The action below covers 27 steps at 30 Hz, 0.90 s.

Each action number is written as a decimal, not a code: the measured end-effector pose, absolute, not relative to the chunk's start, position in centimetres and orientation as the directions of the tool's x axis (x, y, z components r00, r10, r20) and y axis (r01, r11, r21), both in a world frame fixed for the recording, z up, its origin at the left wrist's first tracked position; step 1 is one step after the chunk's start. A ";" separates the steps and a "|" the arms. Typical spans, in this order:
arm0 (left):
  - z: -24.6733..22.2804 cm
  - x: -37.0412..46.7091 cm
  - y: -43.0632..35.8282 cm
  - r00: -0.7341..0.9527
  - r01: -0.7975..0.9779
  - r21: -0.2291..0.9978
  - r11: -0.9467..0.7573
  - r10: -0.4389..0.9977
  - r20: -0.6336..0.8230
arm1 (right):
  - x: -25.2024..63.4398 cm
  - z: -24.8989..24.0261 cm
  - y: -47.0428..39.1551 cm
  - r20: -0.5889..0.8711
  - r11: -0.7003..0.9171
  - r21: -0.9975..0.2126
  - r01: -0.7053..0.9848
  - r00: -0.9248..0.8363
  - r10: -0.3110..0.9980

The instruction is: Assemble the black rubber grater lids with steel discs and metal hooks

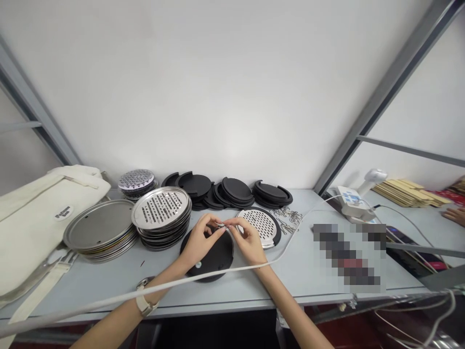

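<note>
My left hand [203, 238] and my right hand [250, 239] meet fingertip to fingertip, pinching a small shiny metal piece [221, 226] whose exact kind is too small to make out. Beneath them a round black disc [214, 261] lies on the table, partly covered by my left hand. Just beyond my right hand is a round metal grater plate [259, 225] with a black rim on its right side. To the right of that, several small metal wire pieces [288, 218] lie in a loose pile.
Left of my hands stand a stack of grater plates [162, 208] and a stack of grey round plates [100, 225]. Black holders [234, 189] line the wall. A white cable [145, 291] crosses above my forearms. A cream bag [51, 213] sits far left; another person's hand [456, 215] is far right.
</note>
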<state>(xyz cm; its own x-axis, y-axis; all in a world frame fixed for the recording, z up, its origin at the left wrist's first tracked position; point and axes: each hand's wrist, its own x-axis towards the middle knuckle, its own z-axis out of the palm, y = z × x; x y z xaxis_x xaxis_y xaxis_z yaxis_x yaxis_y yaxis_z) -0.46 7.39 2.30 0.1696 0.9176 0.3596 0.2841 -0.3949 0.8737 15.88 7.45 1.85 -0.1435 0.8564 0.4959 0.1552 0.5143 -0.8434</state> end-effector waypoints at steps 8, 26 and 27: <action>3.0 -0.3 6.8 0.218 0.239 0.889 -0.390 0.914 0.342 | 15.7 1.8 7.3 0.428 0.437 -0.899 0.031 -0.145 0.892; 3.0 -4.0 3.5 0.502 0.649 0.507 -0.567 0.820 0.274 | 15.8 1.3 7.4 0.319 0.322 -0.947 -0.010 -0.162 0.934; 3.0 -4.8 3.0 0.528 0.677 0.463 -0.573 0.815 0.238 | 15.8 1.3 7.5 0.303 0.306 -0.952 -0.004 -0.153 0.941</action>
<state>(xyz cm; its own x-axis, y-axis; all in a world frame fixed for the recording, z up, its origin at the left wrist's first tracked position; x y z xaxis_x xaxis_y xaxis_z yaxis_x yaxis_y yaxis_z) -4.83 2.96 3.03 0.5276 0.8155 0.2381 0.6766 -0.5728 0.4627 15.78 7.46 1.27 -0.1527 0.9407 0.3028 -0.0038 0.3058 -0.9521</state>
